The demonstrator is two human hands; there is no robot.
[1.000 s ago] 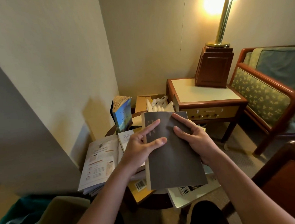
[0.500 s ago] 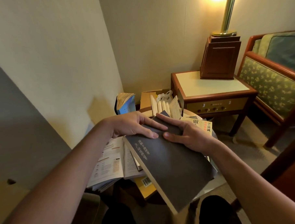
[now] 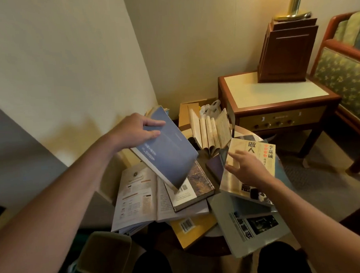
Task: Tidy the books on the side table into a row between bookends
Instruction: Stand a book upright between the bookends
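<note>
While the left hand [image 3: 133, 130] grips the grey book [image 3: 169, 157] aloft, the right hand [image 3: 246, 170], fingers straight, touches the cream book [image 3: 258, 155].

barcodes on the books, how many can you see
2. One on the brown patterned book beneath the blue-grey book in the left hand; one on the yellow book at the pile's near edge. Others may be hidden.

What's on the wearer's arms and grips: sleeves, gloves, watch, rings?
Nothing worn shows. The left forearm and right forearm are bare to the frame edge, with no sleeve or cuff. The left grip and right grip are ungloved. No watch, band or ring is visible, though blur could hide a thin ring.
</note>
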